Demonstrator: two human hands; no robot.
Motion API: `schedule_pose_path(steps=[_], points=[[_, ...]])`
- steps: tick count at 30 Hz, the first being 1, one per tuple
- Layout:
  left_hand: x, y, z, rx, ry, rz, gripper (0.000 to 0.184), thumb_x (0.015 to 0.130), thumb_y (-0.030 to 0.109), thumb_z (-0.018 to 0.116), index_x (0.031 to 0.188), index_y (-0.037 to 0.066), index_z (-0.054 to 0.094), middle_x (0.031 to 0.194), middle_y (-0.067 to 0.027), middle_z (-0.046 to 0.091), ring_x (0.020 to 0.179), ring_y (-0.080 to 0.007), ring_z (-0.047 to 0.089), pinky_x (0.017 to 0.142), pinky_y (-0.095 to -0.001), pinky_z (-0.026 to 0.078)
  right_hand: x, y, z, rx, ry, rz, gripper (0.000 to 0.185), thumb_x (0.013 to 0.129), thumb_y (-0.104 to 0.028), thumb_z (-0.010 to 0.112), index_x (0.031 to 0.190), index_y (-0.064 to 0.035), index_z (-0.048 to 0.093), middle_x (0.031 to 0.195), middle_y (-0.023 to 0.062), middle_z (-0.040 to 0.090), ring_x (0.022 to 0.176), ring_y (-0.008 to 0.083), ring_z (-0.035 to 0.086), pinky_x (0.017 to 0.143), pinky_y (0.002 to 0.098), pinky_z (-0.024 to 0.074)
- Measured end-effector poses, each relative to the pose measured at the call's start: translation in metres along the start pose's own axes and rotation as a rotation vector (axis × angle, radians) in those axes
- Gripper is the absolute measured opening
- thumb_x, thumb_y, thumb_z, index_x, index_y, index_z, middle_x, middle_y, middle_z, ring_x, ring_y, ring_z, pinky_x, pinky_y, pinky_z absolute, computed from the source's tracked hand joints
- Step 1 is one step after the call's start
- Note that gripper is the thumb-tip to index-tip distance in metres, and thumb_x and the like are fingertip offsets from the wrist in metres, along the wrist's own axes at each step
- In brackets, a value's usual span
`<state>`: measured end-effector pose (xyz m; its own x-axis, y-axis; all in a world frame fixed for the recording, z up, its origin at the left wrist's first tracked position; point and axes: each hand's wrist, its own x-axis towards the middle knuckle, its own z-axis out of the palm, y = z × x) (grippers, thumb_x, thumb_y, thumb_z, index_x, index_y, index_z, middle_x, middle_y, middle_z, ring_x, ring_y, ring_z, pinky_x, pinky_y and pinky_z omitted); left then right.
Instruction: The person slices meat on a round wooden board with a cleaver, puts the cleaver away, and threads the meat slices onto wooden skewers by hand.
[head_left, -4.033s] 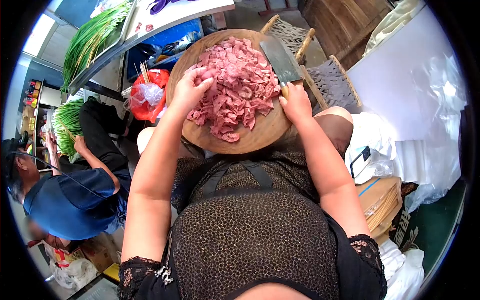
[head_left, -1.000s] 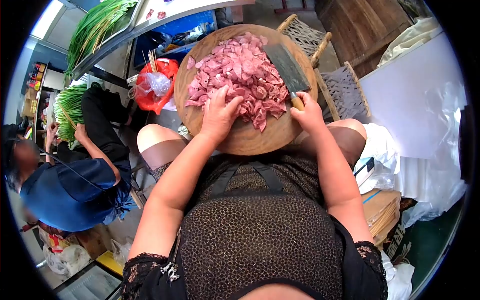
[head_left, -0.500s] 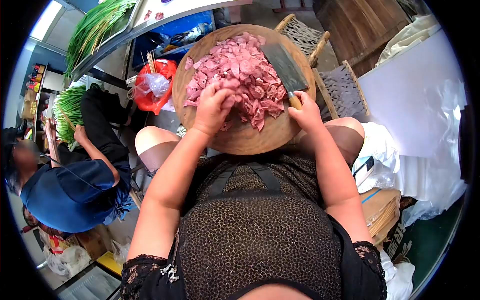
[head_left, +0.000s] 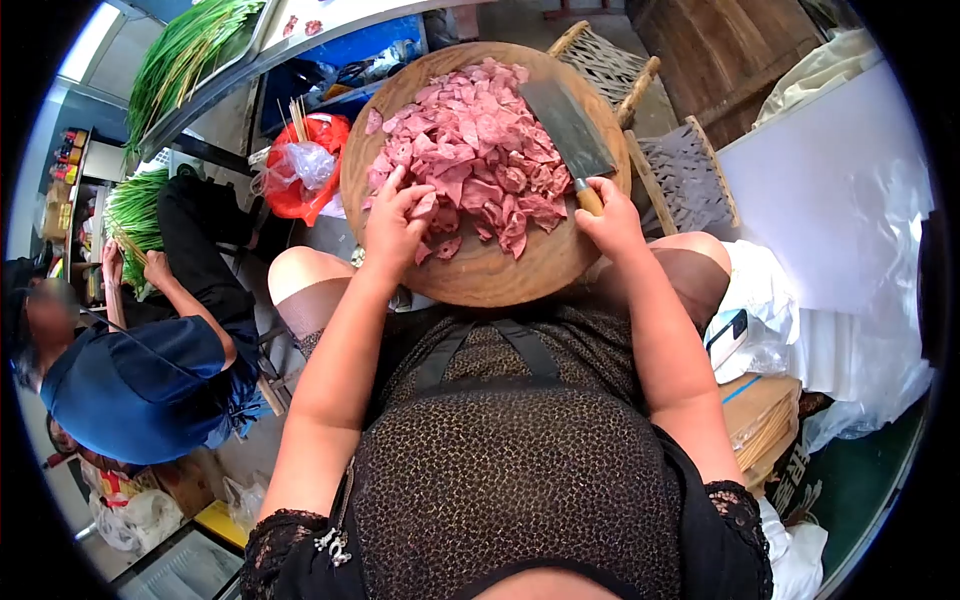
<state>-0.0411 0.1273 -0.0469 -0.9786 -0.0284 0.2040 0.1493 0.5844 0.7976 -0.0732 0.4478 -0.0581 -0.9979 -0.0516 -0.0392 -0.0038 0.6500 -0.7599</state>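
A heap of sliced raw meat (head_left: pixel 475 150) covers much of the round wooden chopping board (head_left: pixel 480 285) in front of my lap. My left hand (head_left: pixel 395 225) is at the heap's lower left edge, fingers apart and touching the slices. One small slice lies against its fingertips; a grip on it is not visible. On the right, my right hand (head_left: pixel 612 225) is closed round the wooden handle of a cleaver (head_left: pixel 570 125). The broad dark blade rests flat along the right side of the board, beside the meat.
A red plastic bag (head_left: pixel 300 170) with skewers stands left of the board. Woven stools (head_left: pixel 685 180) are at the right. A person in a blue top (head_left: pixel 140 385) sits at left, handling sticks near green stalks (head_left: pixel 138 210). A phone (head_left: pixel 728 335) lies on white plastic.
My left hand has moved left and slightly down off the middle of the heap, its fingers spreading. My right hand and the cleaver have hardly moved.
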Motion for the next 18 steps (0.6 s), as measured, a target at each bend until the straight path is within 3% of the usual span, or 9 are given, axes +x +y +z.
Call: schedule_pose_path(steps=[2,7,9,10,12,13,18], points=[[-0.014,-0.011,0.005,0.153,0.073,0.042,0.024,0.074,0.008,0.068,0.098,0.006,0.066,0.130,-0.0233,0.045,0.117,-0.0325,0.049,0.094,-0.0351,0.042,-0.002,-0.003,-0.002,0.019,0.004,0.004,0.050,0.067,-0.020,0.064,0.113,-0.0030,0.052,0.104,0.0183,0.061,0.099,0.0320,0.058,0.086,0.0361,0.0448],[-0.020,-0.012,0.004,-0.043,0.101,-0.029,0.020,0.073,0.008,0.068,0.093,0.004,0.065,0.117,-0.0207,0.055,0.118,-0.0311,0.049,0.092,-0.0365,0.042,-0.001,0.000,-0.001,0.022,-0.007,0.002,0.050,0.067,-0.019,0.064,0.113,-0.0027,0.052,0.104,0.0184,0.061,0.099,0.0314,0.058,0.086,0.0358,0.0447],[-0.008,-0.020,0.003,0.003,0.193,0.044,0.014,0.079,0.006,0.066,0.092,0.003,0.064,0.100,-0.0112,0.063,0.103,-0.0219,0.058,0.083,-0.0300,0.046,0.000,0.001,0.000,0.023,-0.004,-0.001,0.050,0.067,-0.019,0.064,0.113,-0.0024,0.052,0.104,0.0185,0.061,0.098,0.0313,0.058,0.086,0.0356,0.0446],[-0.003,-0.008,-0.001,0.003,0.192,0.041,0.014,0.079,0.006,0.066,0.092,0.003,0.064,0.100,-0.0112,0.063,0.103,-0.0219,0.058,0.083,-0.0300,0.046,0.000,0.000,-0.001,0.004,-0.004,-0.005,0.050,0.067,-0.019,0.064,0.113,-0.0023,0.053,0.104,0.0186,0.061,0.098,0.0312,0.058,0.086,0.0356,0.0446],[0.008,0.014,-0.010,-0.327,0.085,-0.216,0.012,0.084,0.006,0.062,0.096,0.003,0.063,0.089,-0.0010,0.062,0.085,-0.0085,0.057,0.073,-0.0209,0.046,-0.001,0.000,-0.001,-0.016,-0.004,-0.009,0.051,0.067,-0.020,0.064,0.113,-0.0022,0.053,0.105,0.0186,0.061,0.098,0.0310,0.059,0.086,0.0355,0.0445],[0.013,0.010,-0.010,-0.459,0.048,-0.152,0.015,0.087,0.006,0.059,0.102,0.003,0.060,0.088,0.0045,0.059,0.078,-0.0013,0.052,0.069,-0.0164,0.043,-0.001,0.001,-0.001,-0.020,-0.007,-0.006,0.051,0.068,-0.020,0.064,0.114,-0.0021,0.053,0.105,0.0172,0.061,0.098,0.0287,0.059,0.086,0.0339,0.0443],[0.041,0.018,-0.011,-0.587,0.042,-0.130,0.020,0.087,0.005,0.060,0.106,0.003,0.059,0.092,0.0011,0.061,0.082,-0.0049,0.054,0.073,-0.0195,0.045,-0.002,-0.003,-0.002,-0.013,-0.020,0.024,0.051,0.068,-0.020,0.064,0.114,-0.0017,0.053,0.105,0.0157,0.061,0.098,0.0263,0.059,0.086,0.0323,0.0440]])
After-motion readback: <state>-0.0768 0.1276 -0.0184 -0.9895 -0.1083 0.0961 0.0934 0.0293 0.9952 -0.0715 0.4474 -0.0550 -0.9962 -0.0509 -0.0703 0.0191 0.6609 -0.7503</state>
